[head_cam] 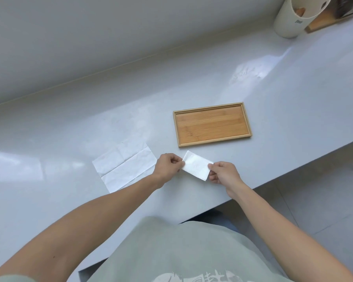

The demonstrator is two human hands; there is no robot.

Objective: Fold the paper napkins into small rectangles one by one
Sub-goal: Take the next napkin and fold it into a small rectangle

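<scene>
Two bare hands are seen from the head camera, both pinched on one small folded napkin (196, 165). The left hand (168, 167) is closed on the napkin's left end, thumb and fingers pressed together over the paper's edge. The right hand (222, 174) is clamped on the napkin's right end in the same manner, with the thumb on top. The folded napkin is held stretched between the two hands as a small white rectangle, tilted so that its right end lies nearer the person; whether it rests on the surface or is held just above it cannot be told.

To the left of the left hand, an unfolded napkin (124, 164) is laid flat on the grey counter (69, 139), its crease lines visible; its near right corner is partly covered by the left forearm. Beyond the hands, a shallow wooden tray (212, 124) is set on the counter, close to the folded napkin but not touching it. At the far right corner of the counter, a cream-coloured cylindrical container (289, 17) is stood, with a wooden block (324, 22) just beside it. A pale green shirt (181, 251) is seen at the bottom of the view.
</scene>
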